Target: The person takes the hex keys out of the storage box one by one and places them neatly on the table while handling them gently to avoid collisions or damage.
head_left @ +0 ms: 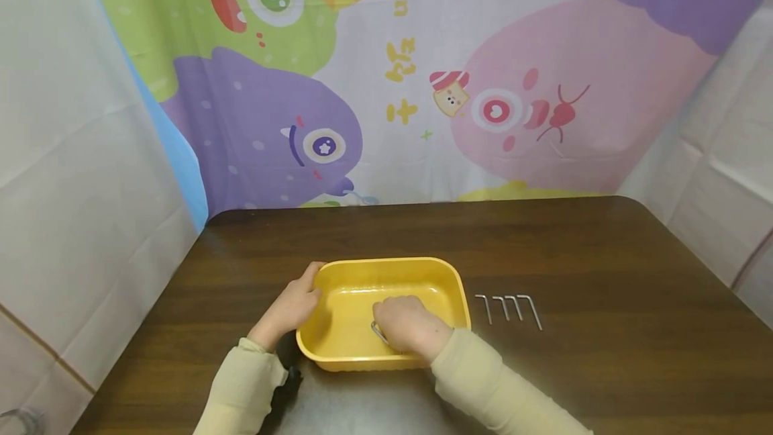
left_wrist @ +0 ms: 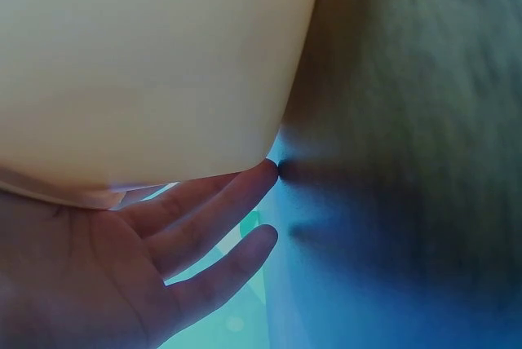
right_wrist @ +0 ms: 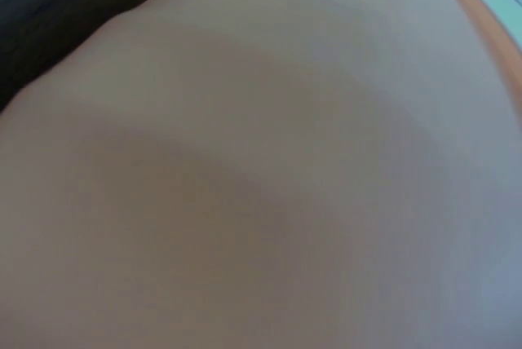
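A yellow plastic basin [head_left: 386, 361] stands on the table, rounded at the corners. My left hand [head_left: 294, 304] holds its left rim, the thumb at the inner side and the fingers along the outside. In the left wrist view, the fingers [left_wrist: 220, 210] lie against the basin's outer wall [left_wrist: 155, 72]. Inside the basin, my right hand [head_left: 404, 324] is curled round a metal hex key [head_left: 378, 333]; most of that key is hidden by the hand. The right wrist view is nearly filled by a pale, blurred surface close to the camera.
To the right of the basin, several L-shaped hex keys [head_left: 530, 312] lie in a row on the dark wooden table [head_left: 604, 274]. A cartoon-printed curtain [head_left: 417, 166] hangs behind the table's far edge. White cloth [head_left: 78, 153] hangs at the left side.
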`<state>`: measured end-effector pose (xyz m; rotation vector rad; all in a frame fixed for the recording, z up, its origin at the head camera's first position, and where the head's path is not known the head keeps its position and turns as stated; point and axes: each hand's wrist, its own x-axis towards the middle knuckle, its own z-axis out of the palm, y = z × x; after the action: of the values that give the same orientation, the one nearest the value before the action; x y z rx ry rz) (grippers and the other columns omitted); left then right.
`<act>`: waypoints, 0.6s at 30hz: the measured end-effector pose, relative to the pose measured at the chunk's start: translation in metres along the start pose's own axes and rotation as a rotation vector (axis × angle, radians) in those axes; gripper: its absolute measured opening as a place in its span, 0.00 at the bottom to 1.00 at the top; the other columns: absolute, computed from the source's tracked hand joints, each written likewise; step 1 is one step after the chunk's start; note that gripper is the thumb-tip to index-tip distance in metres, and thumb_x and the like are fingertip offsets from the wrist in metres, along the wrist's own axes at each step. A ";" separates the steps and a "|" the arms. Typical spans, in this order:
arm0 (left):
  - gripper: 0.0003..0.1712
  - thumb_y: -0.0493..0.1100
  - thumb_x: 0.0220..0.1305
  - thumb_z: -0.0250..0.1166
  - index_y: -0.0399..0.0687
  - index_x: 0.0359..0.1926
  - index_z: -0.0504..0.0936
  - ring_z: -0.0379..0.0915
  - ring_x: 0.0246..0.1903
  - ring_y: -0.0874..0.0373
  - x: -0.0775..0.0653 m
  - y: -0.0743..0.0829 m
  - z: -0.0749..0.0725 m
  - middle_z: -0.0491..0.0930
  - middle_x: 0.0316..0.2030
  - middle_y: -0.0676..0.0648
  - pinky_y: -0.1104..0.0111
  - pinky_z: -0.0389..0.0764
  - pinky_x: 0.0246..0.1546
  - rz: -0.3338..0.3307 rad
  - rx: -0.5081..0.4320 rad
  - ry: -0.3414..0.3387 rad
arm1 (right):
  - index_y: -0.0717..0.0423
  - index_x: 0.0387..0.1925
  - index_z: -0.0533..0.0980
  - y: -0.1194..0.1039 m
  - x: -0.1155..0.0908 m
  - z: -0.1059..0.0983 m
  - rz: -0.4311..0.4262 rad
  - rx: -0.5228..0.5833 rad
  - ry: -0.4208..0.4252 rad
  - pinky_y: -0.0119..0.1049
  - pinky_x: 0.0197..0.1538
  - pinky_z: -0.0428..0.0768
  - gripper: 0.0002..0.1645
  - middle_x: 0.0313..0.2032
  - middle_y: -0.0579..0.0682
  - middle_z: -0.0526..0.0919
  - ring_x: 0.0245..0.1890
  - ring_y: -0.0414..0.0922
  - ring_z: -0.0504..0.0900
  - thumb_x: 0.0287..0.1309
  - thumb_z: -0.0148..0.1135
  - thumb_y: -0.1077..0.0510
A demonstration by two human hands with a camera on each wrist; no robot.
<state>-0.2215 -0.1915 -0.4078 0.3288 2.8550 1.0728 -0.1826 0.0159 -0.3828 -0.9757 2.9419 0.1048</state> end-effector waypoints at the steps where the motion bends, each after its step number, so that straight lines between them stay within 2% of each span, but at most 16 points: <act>1: 0.23 0.35 0.62 0.44 0.41 0.60 0.61 0.73 0.37 0.48 0.000 0.000 0.000 0.73 0.49 0.33 0.58 0.74 0.37 0.002 0.002 0.000 | 0.54 0.23 0.70 0.000 0.000 0.000 0.002 -0.001 -0.002 0.38 0.24 0.72 0.05 0.20 0.48 0.74 0.22 0.44 0.75 0.50 0.57 0.61; 4: 0.23 0.34 0.62 0.44 0.41 0.60 0.61 0.72 0.37 0.48 -0.001 0.000 0.000 0.73 0.49 0.33 0.58 0.73 0.37 0.004 0.000 0.000 | 0.53 0.23 0.70 0.001 0.001 0.001 0.007 -0.015 -0.007 0.38 0.24 0.72 0.04 0.21 0.48 0.74 0.23 0.43 0.75 0.48 0.58 0.61; 10: 0.23 0.34 0.62 0.44 0.42 0.60 0.61 0.72 0.34 0.50 -0.001 0.000 0.000 0.74 0.47 0.33 0.61 0.73 0.34 0.004 -0.014 -0.004 | 0.50 0.14 0.69 0.002 -0.001 0.000 0.019 -0.036 -0.003 0.36 0.22 0.70 0.10 0.19 0.46 0.74 0.20 0.41 0.72 0.41 0.60 0.65; 18: 0.24 0.35 0.62 0.44 0.43 0.60 0.61 0.71 0.34 0.49 0.000 0.000 0.000 0.74 0.47 0.34 0.60 0.73 0.35 -0.008 -0.011 -0.010 | 0.51 0.14 0.70 0.004 -0.007 -0.003 0.033 -0.062 0.030 0.35 0.22 0.70 0.09 0.19 0.47 0.76 0.19 0.41 0.71 0.34 0.58 0.68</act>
<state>-0.2212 -0.1921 -0.4076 0.3212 2.8383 1.0813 -0.1797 0.0232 -0.3795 -0.9452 2.9997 0.1851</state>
